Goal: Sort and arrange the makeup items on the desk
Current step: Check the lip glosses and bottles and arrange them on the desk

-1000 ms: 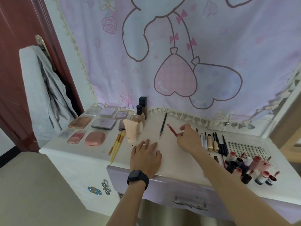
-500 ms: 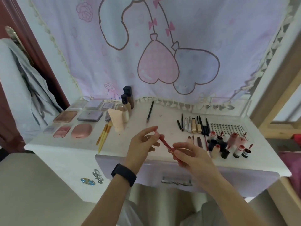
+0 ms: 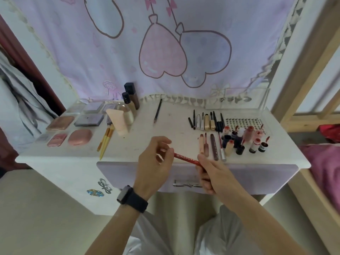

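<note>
Both hands hold a red makeup pencil [image 3: 185, 158] above the desk's front edge. My left hand [image 3: 156, 162], with a black watch on its wrist, pinches the pencil's far end. My right hand [image 3: 213, 173] grips the near end. On the white desk [image 3: 165, 129] lie palettes and compacts [image 3: 80, 137] at the left, two yellow brushes [image 3: 105, 139], bottles and a tube [image 3: 127, 111] at the back, a black pencil [image 3: 157, 111], a row of pens and tubes [image 3: 206, 120], and small lip bottles [image 3: 244, 140] at the right.
A pink cartoon curtain [image 3: 165, 52] hangs behind the desk. A studded clear mat [image 3: 242, 123] lies at the back right. The purple drawer front [image 3: 239, 179] faces me. A grey garment [image 3: 16, 100] hangs at the left, a wooden frame [image 3: 303, 74] and pink bedding [image 3: 325, 166] stand at the right.
My right hand picked the red pencil off the desk and drew it toward me. My left hand lifted from the desk and took hold of its far end.
</note>
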### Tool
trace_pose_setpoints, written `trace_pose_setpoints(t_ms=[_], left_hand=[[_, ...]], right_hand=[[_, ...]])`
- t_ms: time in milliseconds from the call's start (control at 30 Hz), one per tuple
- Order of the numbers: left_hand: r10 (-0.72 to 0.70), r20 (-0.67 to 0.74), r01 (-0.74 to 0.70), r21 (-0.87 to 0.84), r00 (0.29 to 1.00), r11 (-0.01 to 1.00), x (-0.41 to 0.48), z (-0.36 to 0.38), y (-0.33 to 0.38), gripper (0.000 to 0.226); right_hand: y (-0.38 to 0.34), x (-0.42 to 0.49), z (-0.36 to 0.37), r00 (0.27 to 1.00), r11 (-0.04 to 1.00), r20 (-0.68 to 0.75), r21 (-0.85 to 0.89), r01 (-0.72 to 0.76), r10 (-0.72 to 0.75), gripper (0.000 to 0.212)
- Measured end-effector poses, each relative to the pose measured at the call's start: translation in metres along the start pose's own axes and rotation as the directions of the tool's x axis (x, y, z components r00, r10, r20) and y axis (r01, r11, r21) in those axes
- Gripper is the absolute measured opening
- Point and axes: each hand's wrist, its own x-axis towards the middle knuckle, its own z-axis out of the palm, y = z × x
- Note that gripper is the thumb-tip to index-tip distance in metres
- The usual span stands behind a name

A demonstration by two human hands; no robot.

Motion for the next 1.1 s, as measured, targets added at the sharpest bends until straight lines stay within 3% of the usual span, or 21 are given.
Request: trace_pose_setpoints(t_ms=[67, 167, 300, 367, 533, 667, 733, 833, 867, 967, 1033, 1100], left_hand=[[0.226, 0.155, -0.264, 0.305, 0.962, 0.915, -0.004, -0.003, 0.002, 0.021], [0.353, 0.338, -0.482, 0.475, 0.873, 0.736, -0.005, -0.006, 0.005, 0.042], [0.184, 0.407, -0.377, 0.465, 0.895, 0.801, -0.006, -0.016, 0.004, 0.046], [0.207, 0.401, -0.392, 0.460, 0.892, 0.797, -0.008, -0.020, 0.005, 0.041], [0.448, 0.417, -0.612, 0.514, 0.790, 0.601, -0.009, -0.025, 0.002, 0.037], [0.559, 0.436, -0.695, 0.582, 0.705, 0.422, -0.003, -0.034, -0.005, 0.029], [0.501, 0.473, -0.687, 0.557, 0.724, 0.466, -0.002, -0.037, -0.001, 0.032], [0.225, 0.483, -0.437, 0.387, 0.846, 0.812, -0.003, -0.041, 0.009, 0.041], [0.142, 0.491, -0.344, 0.351, 0.860, 0.871, -0.001, -0.045, 0.008, 0.037], [-0.015, 0.442, -0.140, 0.315, 0.897, 0.939, 0.009, -0.067, -0.002, 0.020], [-0.057, 0.365, -0.044, 0.262, 0.929, 0.964, 0.016, -0.082, -0.012, 0.021], [-0.082, 0.283, 0.038, 0.157, 0.956, 0.987, 0.021, -0.084, -0.018, 0.022]], right_hand=[[-0.003, -0.001, -0.002, 0.999, 1.000, -0.015, -0.003, 0.030, -0.030, 0.047], [-0.008, -0.002, -0.006, 0.995, 0.996, -0.035, -0.021, 0.092, -0.093, 0.053], [-0.010, -0.004, -0.017, 0.974, 0.965, -0.046, -0.150, 0.215, -0.224, 0.049], [-0.009, -0.005, -0.021, 0.965, 0.946, -0.035, -0.211, 0.247, -0.259, 0.051], [-0.006, -0.003, -0.021, 0.963, 0.931, -0.053, -0.277, 0.240, -0.264, 0.056], [-0.004, -0.008, -0.015, 0.971, 0.941, -0.019, -0.254, 0.225, -0.237, 0.057], [-0.002, -0.011, -0.013, 0.953, 0.902, 0.000, -0.323, 0.285, -0.302, 0.054], [-0.002, -0.016, -0.016, 0.890, 0.780, 0.014, -0.476, 0.407, -0.456, 0.058], [-0.005, -0.017, -0.020, 0.876, 0.771, 0.001, -0.473, 0.426, -0.483, 0.058], [-0.023, -0.020, -0.041, 0.828, 0.756, -0.121, -0.496, 0.427, -0.547, 0.050], [-0.033, -0.021, -0.048, 0.807, 0.751, -0.150, -0.492, 0.440, -0.571, 0.046], [-0.036, -0.020, -0.044, 0.829, 0.812, -0.158, -0.365, 0.455, -0.536, 0.046]])
